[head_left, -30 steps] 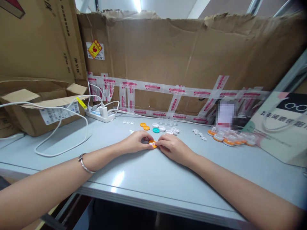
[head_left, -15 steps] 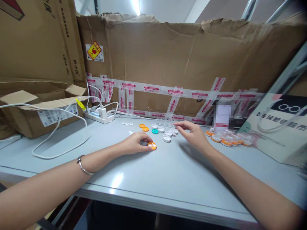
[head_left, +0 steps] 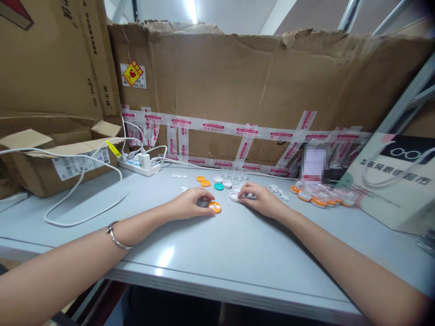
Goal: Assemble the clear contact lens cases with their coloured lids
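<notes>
My left hand (head_left: pixel 193 203) rests low over the grey table, its thumb and fingers closed on the left edge of a round orange piece (head_left: pixel 215 207) with small white parts in it. My right hand (head_left: pixel 260 200) has its fingertips curled down on the right rim of a shallow white round cap (head_left: pixel 234 196). Just behind lie other white caps (head_left: pixel 227 184), a green disc (head_left: pixel 218 186) and two orange discs (head_left: pixel 205 183). The fingers of my right hand partly cover the white pieces behind them.
Clear plastic pieces (head_left: pixel 234 174) stand in rows at the back. Small white parts lie at left (head_left: pixel 179 175) and right (head_left: pixel 278 192). Finished-looking orange-and-clear pieces (head_left: pixel 319 201) cluster by a paper bag (head_left: pixel 390 194). A power strip (head_left: pixel 141 167), cable and cardboard boxes (head_left: pixel 204 81) border the table.
My right hand has moved left and nearer, from beside the clear pieces down to the white cap, uncovering small white parts to its right. My left hand stays on the orange piece.
</notes>
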Demonstrator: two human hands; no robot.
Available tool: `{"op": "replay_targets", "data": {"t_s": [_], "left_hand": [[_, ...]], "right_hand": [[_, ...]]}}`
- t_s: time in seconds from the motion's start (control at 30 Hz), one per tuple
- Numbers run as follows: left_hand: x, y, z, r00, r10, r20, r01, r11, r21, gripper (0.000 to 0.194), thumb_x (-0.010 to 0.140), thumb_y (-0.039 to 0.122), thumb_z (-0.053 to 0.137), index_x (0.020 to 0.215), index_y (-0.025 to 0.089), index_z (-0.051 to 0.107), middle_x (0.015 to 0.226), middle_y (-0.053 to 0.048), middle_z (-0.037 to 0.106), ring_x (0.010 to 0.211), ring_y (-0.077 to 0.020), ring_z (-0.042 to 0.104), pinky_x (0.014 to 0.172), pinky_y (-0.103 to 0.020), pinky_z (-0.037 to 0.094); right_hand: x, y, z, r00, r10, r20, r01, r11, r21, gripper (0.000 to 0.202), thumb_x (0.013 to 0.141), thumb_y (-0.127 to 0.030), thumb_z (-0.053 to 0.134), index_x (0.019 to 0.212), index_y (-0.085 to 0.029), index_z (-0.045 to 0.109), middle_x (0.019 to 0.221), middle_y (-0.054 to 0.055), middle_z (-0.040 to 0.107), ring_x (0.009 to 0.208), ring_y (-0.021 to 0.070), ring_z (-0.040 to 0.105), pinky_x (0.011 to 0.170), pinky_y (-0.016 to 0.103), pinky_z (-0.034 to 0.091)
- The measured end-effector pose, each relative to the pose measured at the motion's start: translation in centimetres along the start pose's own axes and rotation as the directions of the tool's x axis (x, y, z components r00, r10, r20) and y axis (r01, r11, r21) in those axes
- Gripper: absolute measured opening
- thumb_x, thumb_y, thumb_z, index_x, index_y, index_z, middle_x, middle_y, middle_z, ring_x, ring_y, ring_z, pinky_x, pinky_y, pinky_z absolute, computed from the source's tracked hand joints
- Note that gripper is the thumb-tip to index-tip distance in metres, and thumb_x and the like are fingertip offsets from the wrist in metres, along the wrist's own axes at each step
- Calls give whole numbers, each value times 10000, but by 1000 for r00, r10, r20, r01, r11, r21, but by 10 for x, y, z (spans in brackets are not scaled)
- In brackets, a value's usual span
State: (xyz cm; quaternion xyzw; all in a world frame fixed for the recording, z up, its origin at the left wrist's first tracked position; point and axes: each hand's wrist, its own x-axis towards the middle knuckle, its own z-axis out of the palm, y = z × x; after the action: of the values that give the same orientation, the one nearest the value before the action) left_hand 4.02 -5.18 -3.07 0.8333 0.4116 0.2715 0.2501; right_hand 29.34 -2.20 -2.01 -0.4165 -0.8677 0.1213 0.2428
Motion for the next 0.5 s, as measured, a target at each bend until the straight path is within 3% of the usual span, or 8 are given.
{"op": "replay_targets", "data": {"t_s": [0.07,0.13,0.2,0.3,0.4,0.5], "left_hand": [[0,-1,-1,1000,14,3,-14,1000,21,420,657,441,667,978,175,622,975,-52,627,908,-188,550,805,-285,415],[-1,-1,-1,999,41,4,-41,998,40,400,657,446,667,953,180,625,960,-42,627,903,-186,547,802,-283,408],[-1,-2,0,998,56,3,-56,997,53,373,661,437,667,930,181,630,942,-39,628,896,-185,543,797,-282,403],[-1,0,1,999,34,-11,-33,999,40,381,653,432,676,929,174,631,933,-47,626,883,-185,542,781,-279,407],[-1,5,0,997,22,-79,-23,1000,-11,376,696,441,636,965,179,623,989,-51,624,905,-180,547,753,-261,411],[0,11,-3,985,62,-163,-73,996,-59,301,820,393,499,1015,193,611,1053,-43,622,951,-171,545,713,-244,405]], "right_hand": [[1,-3,2,998,35,-44,-32,997,71,119,742,-302,576,730,-192,620,892,50,570,852,184,551,806,344,426],[1,-10,3,991,119,-59,-100,962,252,146,731,-335,592,748,-190,593,900,49,585,844,185,560,787,349,440],[0,-20,4,978,207,-12,-171,842,512,188,717,-363,614,779,-193,562,888,40,604,842,179,579,789,350,455],[-3,-36,7,968,225,115,-224,553,802,214,709,-357,643,805,-192,547,914,43,627,908,174,600,873,357,446],[-4,-45,10,959,186,213,-270,377,886,231,712,-347,655,857,-189,569,978,70,639,952,185,608,922,373,433],[-5,-47,14,952,159,263,-301,317,899,231,715,-349,660,860,-189,578,930,59,653,886,174,629,902,368,453]]}}
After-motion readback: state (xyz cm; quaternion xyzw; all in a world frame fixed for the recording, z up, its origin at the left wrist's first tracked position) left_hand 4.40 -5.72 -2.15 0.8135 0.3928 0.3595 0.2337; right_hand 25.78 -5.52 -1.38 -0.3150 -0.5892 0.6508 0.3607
